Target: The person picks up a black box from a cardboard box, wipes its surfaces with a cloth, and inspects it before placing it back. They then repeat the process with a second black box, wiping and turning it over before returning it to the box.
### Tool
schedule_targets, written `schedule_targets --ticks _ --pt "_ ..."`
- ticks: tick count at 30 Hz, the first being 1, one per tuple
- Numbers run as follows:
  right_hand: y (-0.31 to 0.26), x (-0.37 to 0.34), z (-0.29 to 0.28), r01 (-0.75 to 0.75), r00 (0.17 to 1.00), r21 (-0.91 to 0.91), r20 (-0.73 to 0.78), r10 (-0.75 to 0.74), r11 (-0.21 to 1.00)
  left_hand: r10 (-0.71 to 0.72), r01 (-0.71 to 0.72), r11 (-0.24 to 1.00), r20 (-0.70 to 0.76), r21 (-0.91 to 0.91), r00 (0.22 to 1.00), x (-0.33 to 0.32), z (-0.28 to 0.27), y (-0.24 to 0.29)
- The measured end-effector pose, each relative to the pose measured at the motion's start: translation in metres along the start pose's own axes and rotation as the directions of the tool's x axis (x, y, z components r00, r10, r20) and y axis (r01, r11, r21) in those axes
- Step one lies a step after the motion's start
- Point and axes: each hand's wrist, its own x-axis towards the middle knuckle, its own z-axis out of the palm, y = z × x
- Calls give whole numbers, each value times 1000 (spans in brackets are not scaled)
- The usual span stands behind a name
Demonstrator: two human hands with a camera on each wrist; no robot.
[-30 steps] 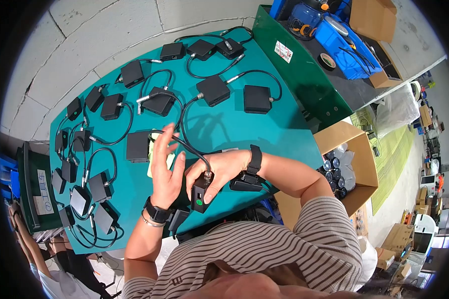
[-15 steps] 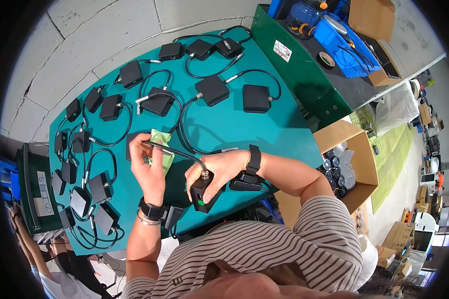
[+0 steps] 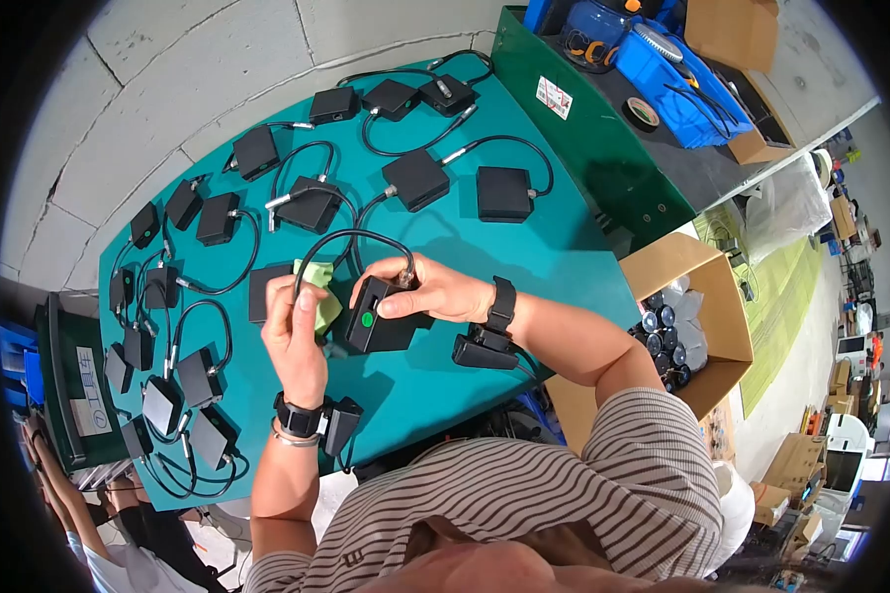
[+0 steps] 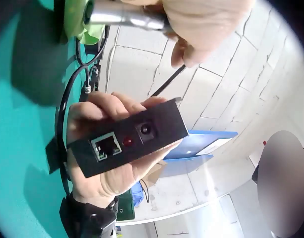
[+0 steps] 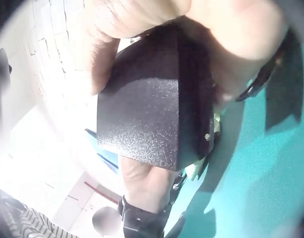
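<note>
My right hand (image 3: pixel 435 292) grips a black box (image 3: pixel 391 334) with a green round sticker, held over the table and tilted. The left wrist view shows its end face with a network socket (image 4: pixel 107 146), a red light (image 4: pixel 127 141) and a round power jack (image 4: pixel 146 129). From its far end a black cable (image 3: pixel 351 234) arcs across to my left hand (image 3: pixel 297 346), whose fingers pinch it near its silver metal connector (image 4: pixel 124 16). Just beyond the left hand, a light green cloth (image 3: pixel 317 280) lies against another black box (image 3: pixel 265 295).
Several similar boxes with cables (image 3: pixel 309 205) spread over the green table (image 3: pixel 485 267) to the back and left. At the right, a cardboard box (image 3: pixel 717 361) holds round dark parts. A green cabinet (image 3: pixel 593 148) carrying a blue bin (image 3: pixel 677 104) borders the back right.
My left hand has gone from spread fingers to pinching the cable end, moving slightly left. My right hand has shifted the box away from the body and turned it.
</note>
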Motion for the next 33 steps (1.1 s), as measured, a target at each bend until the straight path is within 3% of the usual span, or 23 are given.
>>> schedule_targets --ticks 2,4,6,8,11,13,16,20,23,28,33 --pt "1 -1 0 -10 1000 68 -23 11 998 -218 286 863 203 -416 954 -1 7 1" --pt "2 -1 -1 -19 999 138 -44 25 990 -236 327 836 248 -441 940 -1 11 0" --pt "5 1 -3 -29 997 179 -60 41 983 -476 581 681 333 -445 814 -3 11 2" --pt "2 -1 -3 -35 996 203 -72 51 979 -459 563 700 327 -439 826 -4 14 -1" --pt "3 -1 -4 -42 994 232 -87 64 972 -404 578 687 429 -441 808 -4 8 -2" --pt "2 0 -4 -43 994 237 -90 66 970 -311 618 627 575 -474 757 -4 6 -7" --pt "-1 0 -1 -42 994 283 -81 68 958 -251 632 561 618 -534 745 -7 8 -12" --pt "2 3 -3 -22 991 306 -118 61 952 -288 616 585 575 -528 766 -10 12 -13" --pt "2 5 -3 -6 987 313 -149 55 950 -389 592 678 472 -434 791 -10 18 -12" --pt "0 5 2 -2 985 306 -164 55 952 -396 553 741 416 -381 818 -11 22 -12" --pt "6 5 4 18 989 30 -146 -13 999 -414 571 693 405 -440 815 -10 22 -11"
